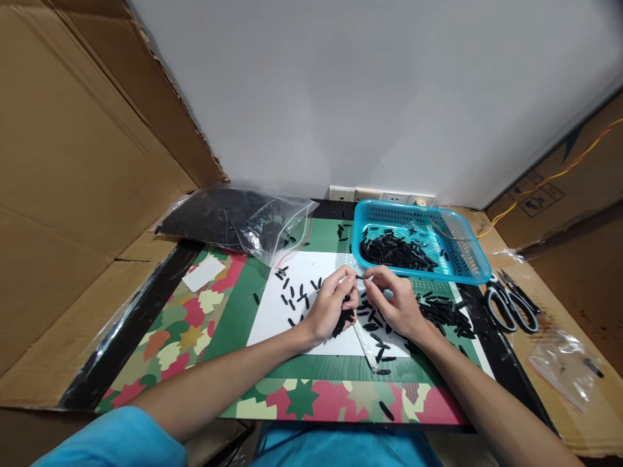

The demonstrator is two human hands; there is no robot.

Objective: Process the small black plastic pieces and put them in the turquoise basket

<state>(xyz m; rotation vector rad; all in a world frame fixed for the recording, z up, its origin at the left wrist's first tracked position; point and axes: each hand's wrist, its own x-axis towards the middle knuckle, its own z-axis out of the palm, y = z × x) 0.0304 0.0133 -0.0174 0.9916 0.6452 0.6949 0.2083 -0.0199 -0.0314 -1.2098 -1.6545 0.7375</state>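
Left hand (pixel 331 305) cups a clump of small black plastic strips (pixel 344 319) over the white paper sheet (pixel 272 318), fingers curled shut on them; right hand (pixel 396 301) fingers pinch one small black strip (pixel 360 277) w/ the left fingertips above the sheet's far edge; prob. risk: clump spills onto loose strips already on the sheet, or the strip slips. Open room left of the sheet on the counter (pixel 170 344); blue plastic mesh basket (pixel 421 243) just beyond the sheet's right corner, grey-handled scissors (pixel 511 305) further right crowd that side.

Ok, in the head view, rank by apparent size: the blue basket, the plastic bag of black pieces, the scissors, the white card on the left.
1. Plastic bag of black pieces, roughly level with
2. blue basket; too close to rank.
3. Scissors.
4. White card.
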